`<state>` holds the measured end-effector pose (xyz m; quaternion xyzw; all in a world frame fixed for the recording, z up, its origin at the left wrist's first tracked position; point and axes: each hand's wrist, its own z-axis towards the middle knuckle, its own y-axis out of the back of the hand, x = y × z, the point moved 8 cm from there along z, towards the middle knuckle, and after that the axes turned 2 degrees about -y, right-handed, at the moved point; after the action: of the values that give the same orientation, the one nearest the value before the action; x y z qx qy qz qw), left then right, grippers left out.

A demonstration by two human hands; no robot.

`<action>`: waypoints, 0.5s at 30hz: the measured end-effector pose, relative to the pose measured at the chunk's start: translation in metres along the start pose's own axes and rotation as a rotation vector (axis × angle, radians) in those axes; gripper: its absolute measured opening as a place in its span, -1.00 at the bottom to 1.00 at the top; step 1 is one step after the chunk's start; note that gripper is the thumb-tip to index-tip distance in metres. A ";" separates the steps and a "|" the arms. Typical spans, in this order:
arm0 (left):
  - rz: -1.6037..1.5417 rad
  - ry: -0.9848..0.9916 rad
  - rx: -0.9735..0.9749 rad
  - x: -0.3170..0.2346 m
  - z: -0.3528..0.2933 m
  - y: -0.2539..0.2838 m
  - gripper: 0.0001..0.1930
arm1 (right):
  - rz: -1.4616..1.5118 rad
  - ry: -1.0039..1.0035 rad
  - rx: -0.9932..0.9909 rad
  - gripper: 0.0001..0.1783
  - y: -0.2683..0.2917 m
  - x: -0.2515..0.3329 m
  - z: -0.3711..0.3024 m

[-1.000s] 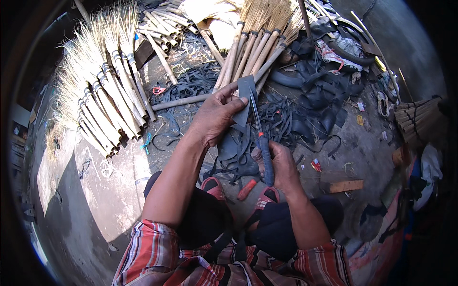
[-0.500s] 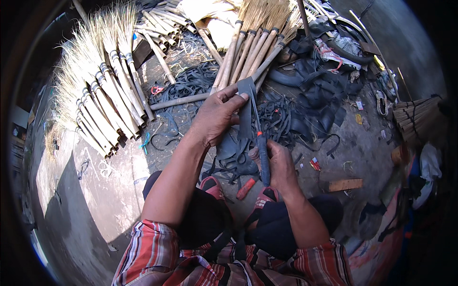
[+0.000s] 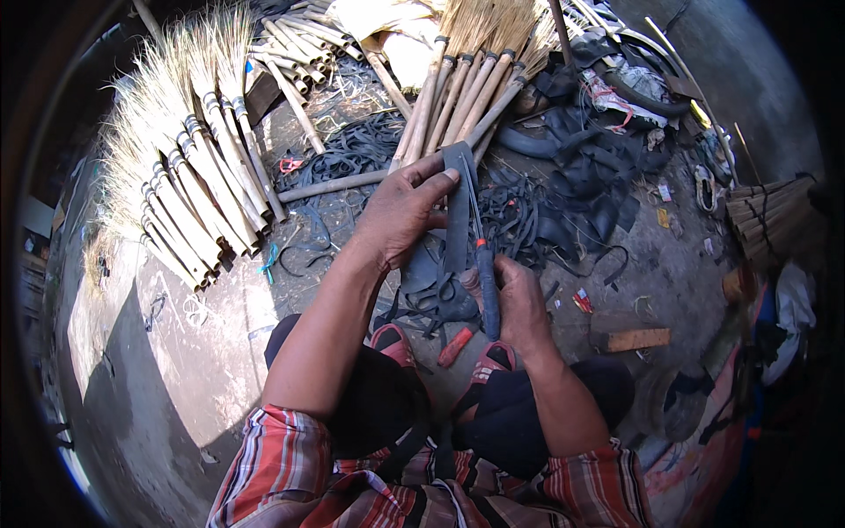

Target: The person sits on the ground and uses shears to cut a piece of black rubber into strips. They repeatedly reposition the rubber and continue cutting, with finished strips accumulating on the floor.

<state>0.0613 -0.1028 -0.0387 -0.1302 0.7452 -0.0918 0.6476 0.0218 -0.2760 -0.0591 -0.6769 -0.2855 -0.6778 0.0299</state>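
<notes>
My left hand (image 3: pixel 407 207) is closed on a flat strip of black rubber (image 3: pixel 457 231), with the thumb pressed near its top end. The strip hangs upright in front of my knees. My right hand (image 3: pixel 521 308) grips a pair of scissors (image 3: pixel 488 286) by handles wrapped in dark material, with an orange-red band near the blades. The long, thin blades point up and away, lying along the strip's right side near the left thumb. The fingers of my right hand partly hide the handles.
Cut black rubber strips (image 3: pixel 510 216) and larger rubber pieces (image 3: pixel 572 150) lie beyond my hands. Grass brooms (image 3: pixel 207 154) lean in a row at left; more brooms (image 3: pixel 466 97) lie ahead. A red-handled object (image 3: pixel 454 348) rests between my feet, and a wooden block (image 3: pixel 638 340) sits at right.
The rubber strip and the scissors have shifted very slightly. The strip hangs a little straighter. Both hands keep their hold.
</notes>
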 end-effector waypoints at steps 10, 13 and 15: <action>0.110 -0.035 0.012 0.006 -0.007 -0.005 -0.38 | 0.181 0.001 -0.041 -0.42 -0.005 -0.009 0.013; 0.149 -0.051 0.039 0.005 -0.006 -0.008 -0.38 | 0.134 -0.061 0.000 -0.64 -0.004 -0.011 0.009; 0.136 -0.061 0.047 0.003 -0.003 -0.007 -0.40 | 0.035 -0.044 -0.008 -0.64 0.000 -0.004 0.005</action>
<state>0.0584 -0.1107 -0.0389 -0.0668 0.7299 -0.0610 0.6775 0.0266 -0.2754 -0.0632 -0.6967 -0.2716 -0.6631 0.0326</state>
